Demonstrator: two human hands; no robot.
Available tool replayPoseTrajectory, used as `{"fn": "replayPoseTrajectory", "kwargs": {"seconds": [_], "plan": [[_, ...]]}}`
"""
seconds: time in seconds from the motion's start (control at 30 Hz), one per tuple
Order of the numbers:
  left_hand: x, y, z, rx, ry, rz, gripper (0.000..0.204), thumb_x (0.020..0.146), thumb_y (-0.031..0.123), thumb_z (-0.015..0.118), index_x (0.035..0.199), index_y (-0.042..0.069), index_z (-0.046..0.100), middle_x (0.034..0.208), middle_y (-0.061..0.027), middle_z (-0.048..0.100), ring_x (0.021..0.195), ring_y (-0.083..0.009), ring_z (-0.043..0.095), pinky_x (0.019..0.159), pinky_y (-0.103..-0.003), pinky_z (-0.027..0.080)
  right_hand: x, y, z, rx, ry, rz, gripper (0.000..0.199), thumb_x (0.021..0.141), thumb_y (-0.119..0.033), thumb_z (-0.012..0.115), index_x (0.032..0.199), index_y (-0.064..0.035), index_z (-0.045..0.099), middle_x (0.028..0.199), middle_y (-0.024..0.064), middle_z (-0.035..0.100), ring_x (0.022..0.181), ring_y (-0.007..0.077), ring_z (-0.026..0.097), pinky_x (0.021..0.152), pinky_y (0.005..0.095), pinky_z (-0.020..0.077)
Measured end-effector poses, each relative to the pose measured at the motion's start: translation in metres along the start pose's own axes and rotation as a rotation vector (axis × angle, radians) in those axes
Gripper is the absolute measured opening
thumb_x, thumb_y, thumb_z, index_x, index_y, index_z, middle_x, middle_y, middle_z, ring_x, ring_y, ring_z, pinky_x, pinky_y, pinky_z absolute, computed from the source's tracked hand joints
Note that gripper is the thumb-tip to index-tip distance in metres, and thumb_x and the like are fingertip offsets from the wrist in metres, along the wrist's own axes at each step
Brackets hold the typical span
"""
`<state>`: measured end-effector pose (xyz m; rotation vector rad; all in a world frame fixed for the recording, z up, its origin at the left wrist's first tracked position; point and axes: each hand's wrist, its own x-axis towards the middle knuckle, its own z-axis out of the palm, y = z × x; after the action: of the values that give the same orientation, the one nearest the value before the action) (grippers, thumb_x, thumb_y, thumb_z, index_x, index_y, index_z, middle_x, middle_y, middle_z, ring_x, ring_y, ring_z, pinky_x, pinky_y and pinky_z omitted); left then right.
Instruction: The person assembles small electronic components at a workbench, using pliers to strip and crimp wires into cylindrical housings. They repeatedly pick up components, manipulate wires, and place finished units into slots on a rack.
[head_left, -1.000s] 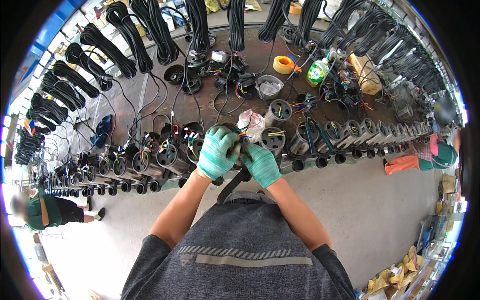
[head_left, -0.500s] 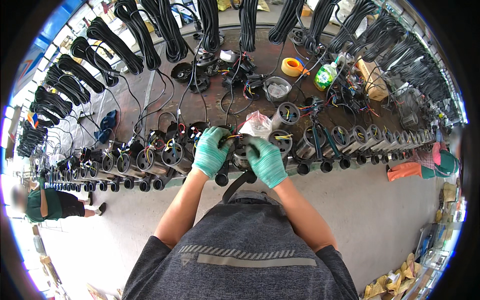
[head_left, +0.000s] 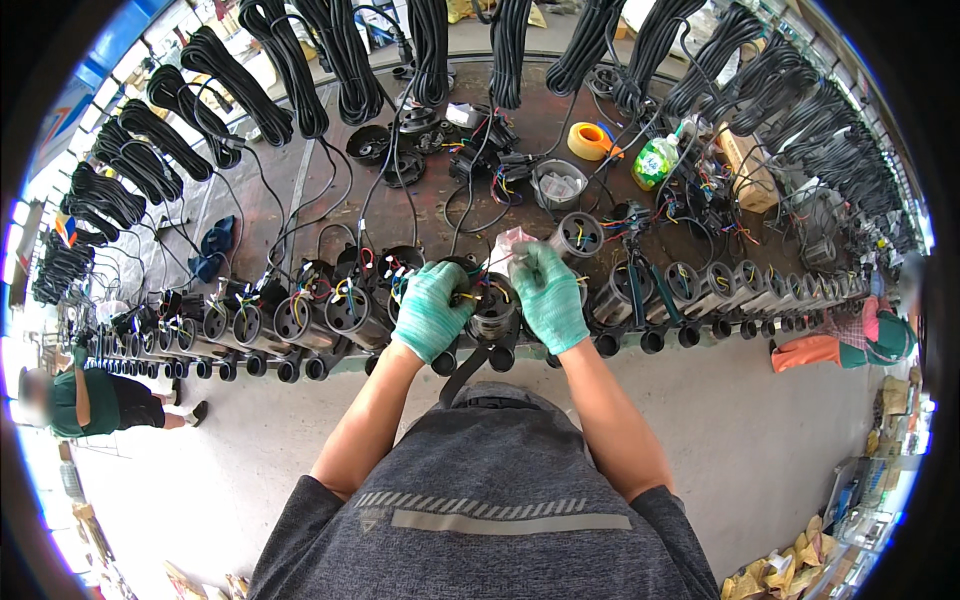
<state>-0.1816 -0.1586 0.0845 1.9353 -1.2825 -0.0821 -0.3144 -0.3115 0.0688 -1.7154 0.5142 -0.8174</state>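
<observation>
My left hand (head_left: 435, 312), in a green knit glove, is closed around a black round cap (head_left: 462, 268) with coloured wires. Just right of it, a metal motor cylinder (head_left: 492, 322) stands at the table edge, yellow and red wires over its top. My gloved right hand (head_left: 552, 302) is at the clear plastic bag (head_left: 508, 246) behind that cylinder. Its fingers are bent together against the bag; their tips, and anything in them, are hidden. Another metal cylinder (head_left: 577, 236) with yellow wires stands just beyond the right hand.
Similar cylinders (head_left: 352, 312) line the table edge on both sides. Green-handled pliers (head_left: 655, 285) lie to the right. Farther back are a tub (head_left: 557, 185), orange tape (head_left: 590, 141) and a green bottle (head_left: 654, 163). Black cable coils (head_left: 505, 55) hang overhead. People work at both far sides.
My right hand has moved up and away from the motor cylinder to the plastic bag, baring the cylinder's wired top. The left hand stays by the cap, shifted slightly right.
</observation>
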Motion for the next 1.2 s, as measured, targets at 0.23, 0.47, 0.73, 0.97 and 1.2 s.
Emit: {"fn": "replayPoseTrajectory", "kwargs": {"seconds": [0.23, 0.47, 0.73, 0.97, 1.2], "plan": [[0.004, 0.005, -0.001, 0.043, -0.051, 0.125, 0.030, 0.077, 0.008, 0.081, 0.107, 0.005, 0.077, 0.095, -0.0139, 0.072, 0.090, -0.0384, 0.066, 0.079, -0.047, 0.053, 0.029, -0.009, -0.002, -0.361, -0.173, -0.204, 0.018, 0.099, -0.021, 0.076, 0.108, -0.0050, 0.074, 0.088, 0.0131, 0.071, 0.079, 0.0246, 0.067, 0.078, 0.0395, 0.0549], [-0.003, 0.008, -0.002, 0.066, 0.011, 0.118, 0.028, 0.081, 0.010, 0.078, 0.108, 0.003, 0.076, 0.097, -0.0137, 0.072, 0.093, -0.0385, 0.065, 0.086, -0.048, 0.050, -0.018, -0.021, -0.027, 0.248, -0.292, 0.360, 0.012, 0.104, -0.005, 0.067, 0.115, -0.0027, 0.072, 0.100, -0.0015, 0.068, 0.093, 0.0078, 0.062, 0.086, 0.0265, 0.0528], [-0.007, 0.010, -0.003, 0.069, -0.027, 0.185, 0.024, 0.083, 0.010, 0.076, 0.107, 0.004, 0.077, 0.101, -0.0118, 0.074, 0.102, -0.0362, 0.065, 0.093, -0.050, 0.048, -0.052, -0.005, -0.004, -0.191, -0.160, -0.136, 0.016, 0.097, -0.005, 0.074, 0.113, -0.0022, 0.073, 0.100, 0.0088, 0.075, 0.082, 0.0207, 0.073, 0.075, 0.0354, 0.0579], [-0.007, 0.004, 0.001, 0.192, -0.021, 0.193, 0.020, 0.082, 0.015, 0.077, 0.101, 0.009, 0.080, 0.100, -0.0079, 0.078, 0.098, -0.0318, 0.069, 0.097, -0.047, 0.049, -0.065, -0.009, -0.005, -0.423, -0.472, -0.369, 0.019, 0.094, -0.014, 0.075, 0.111, -0.0057, 0.076, 0.104, 0.0144, 0.075, 0.090, 0.0359, 0.074, 0.079, 0.0419, 0.0602], [-0.005, 0.015, 0.000, 0.302, -0.073, 0.179, 0.020, 0.082, 0.020, 0.079, 0.100, 0.012, 0.081, 0.099, -0.0047, 0.079, 0.096, -0.0297, 0.069, 0.097, -0.046, 0.050, -0.037, -0.012, -0.040, -0.043, -0.001, 0.167, 0.024, 0.102, -0.024, 0.072, 0.122, -0.0104, 0.074, 0.109, 0.0126, 0.073, 0.090, 0.0262, 0.073, 0.077, 0.0368, 0.0593]]}}
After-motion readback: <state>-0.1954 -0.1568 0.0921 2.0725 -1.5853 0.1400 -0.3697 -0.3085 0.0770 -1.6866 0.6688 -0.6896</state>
